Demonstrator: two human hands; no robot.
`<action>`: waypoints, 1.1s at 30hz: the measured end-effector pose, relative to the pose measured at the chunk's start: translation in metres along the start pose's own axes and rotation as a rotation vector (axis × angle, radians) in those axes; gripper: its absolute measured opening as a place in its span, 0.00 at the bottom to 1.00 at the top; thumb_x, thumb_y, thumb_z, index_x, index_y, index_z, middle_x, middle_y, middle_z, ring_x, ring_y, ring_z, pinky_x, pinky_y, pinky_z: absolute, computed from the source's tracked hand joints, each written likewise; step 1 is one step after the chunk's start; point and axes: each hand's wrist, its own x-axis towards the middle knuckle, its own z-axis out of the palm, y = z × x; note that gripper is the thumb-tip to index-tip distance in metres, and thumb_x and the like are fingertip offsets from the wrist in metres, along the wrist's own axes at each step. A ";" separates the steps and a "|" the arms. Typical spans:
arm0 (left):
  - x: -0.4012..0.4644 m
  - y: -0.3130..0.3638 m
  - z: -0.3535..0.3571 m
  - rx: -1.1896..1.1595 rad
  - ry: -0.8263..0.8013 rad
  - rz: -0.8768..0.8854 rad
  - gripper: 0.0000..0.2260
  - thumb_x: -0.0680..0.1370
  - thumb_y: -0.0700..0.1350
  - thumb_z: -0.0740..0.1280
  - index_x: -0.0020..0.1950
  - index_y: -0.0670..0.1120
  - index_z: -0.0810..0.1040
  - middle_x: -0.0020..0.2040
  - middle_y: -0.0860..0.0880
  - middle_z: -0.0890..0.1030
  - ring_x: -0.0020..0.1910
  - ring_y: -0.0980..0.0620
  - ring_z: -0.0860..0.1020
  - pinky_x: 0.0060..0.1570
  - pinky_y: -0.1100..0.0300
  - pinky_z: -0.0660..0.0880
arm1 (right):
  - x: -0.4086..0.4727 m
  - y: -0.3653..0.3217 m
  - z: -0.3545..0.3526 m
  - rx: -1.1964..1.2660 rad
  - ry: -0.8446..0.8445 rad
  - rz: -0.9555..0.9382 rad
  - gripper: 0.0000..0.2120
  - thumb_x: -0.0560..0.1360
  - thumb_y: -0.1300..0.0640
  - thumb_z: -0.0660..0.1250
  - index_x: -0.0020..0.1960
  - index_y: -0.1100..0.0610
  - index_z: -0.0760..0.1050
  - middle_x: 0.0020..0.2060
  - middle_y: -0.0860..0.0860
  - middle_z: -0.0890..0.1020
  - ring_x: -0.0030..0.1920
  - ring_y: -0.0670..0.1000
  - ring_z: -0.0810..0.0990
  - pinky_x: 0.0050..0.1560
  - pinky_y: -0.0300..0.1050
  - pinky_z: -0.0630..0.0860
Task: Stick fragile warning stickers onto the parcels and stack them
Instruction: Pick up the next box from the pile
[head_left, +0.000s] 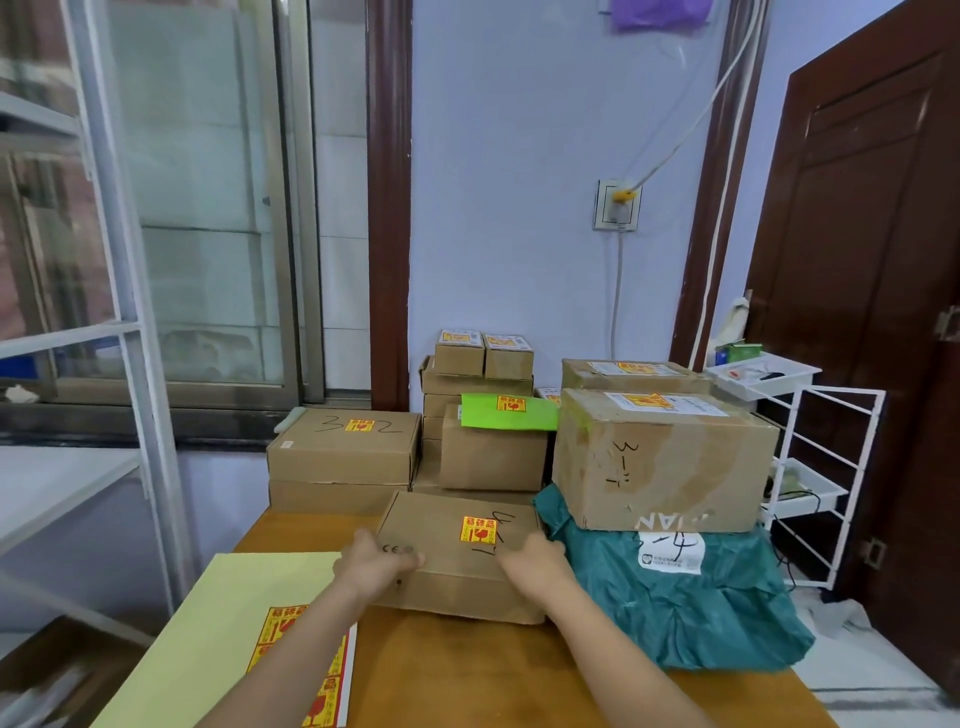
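Left hand: fingers curled over the near left corner of the flat cardboard box, gripping it.
Right hand: clasped on the box's near right edge.
Flat cardboard box: on the wooden table, a fragile sticker on its lid.
Sticker sheet: near left, on the table.
Teal mailer bag: just right, under a large carton.
Behind: stickered parcels stacked against the wall.

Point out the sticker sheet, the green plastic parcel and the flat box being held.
Sticker sheet (218, 613), head view, bare yellow backing.
Green plastic parcel (691, 618), head view, wrinkled front.
Flat box (447, 525), head view, top face.
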 end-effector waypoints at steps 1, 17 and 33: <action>-0.001 0.001 -0.003 -0.008 0.009 0.006 0.31 0.64 0.52 0.79 0.58 0.47 0.65 0.59 0.44 0.75 0.59 0.42 0.74 0.59 0.44 0.75 | -0.001 -0.001 -0.001 0.017 0.014 -0.008 0.28 0.78 0.47 0.59 0.71 0.63 0.61 0.67 0.61 0.64 0.58 0.57 0.73 0.57 0.44 0.73; -0.013 0.020 -0.053 -0.187 0.104 0.085 0.28 0.71 0.47 0.75 0.63 0.46 0.62 0.59 0.45 0.71 0.57 0.45 0.72 0.53 0.52 0.71 | -0.017 -0.035 -0.007 0.300 0.189 -0.094 0.19 0.76 0.55 0.62 0.66 0.60 0.69 0.63 0.58 0.64 0.65 0.59 0.63 0.66 0.47 0.66; -0.001 0.043 -0.075 -0.194 0.416 0.050 0.25 0.73 0.54 0.72 0.62 0.44 0.65 0.58 0.43 0.75 0.56 0.42 0.75 0.54 0.44 0.75 | -0.012 -0.060 0.003 0.570 0.163 -0.213 0.30 0.76 0.59 0.61 0.76 0.52 0.56 0.67 0.53 0.63 0.66 0.57 0.66 0.66 0.57 0.68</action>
